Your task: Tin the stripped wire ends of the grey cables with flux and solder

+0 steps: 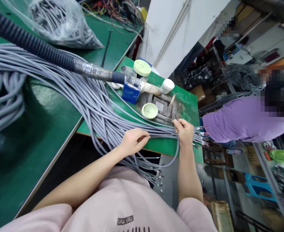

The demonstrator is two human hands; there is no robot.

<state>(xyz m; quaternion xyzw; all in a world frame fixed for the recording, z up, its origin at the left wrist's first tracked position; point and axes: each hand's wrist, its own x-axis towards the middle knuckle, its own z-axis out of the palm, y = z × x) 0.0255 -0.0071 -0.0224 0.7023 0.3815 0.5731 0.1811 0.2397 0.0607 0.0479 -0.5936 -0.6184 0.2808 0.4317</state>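
My right hand (184,129) is closed on the end of a grey cable (175,154), which loops down below it. The thin wire tips show beside a small soldering area with a dark frame (165,118). My left hand (134,141) rests over the bundle of grey cables (105,119), its fingers curled and pressed together; what they hold, if anything, is hidden. Just beyond the hands is a small round pale-green dish (149,111). The bundle's stripped ends (202,138) lie at the table's right end.
A ribbed black hose (52,58) crosses above the cables to a blue box (130,92). Near it stand a white jar (167,85) and a green-lidded tub (142,67). A bag of cables (64,24) lies farther back. At right is a person in purple (243,119).
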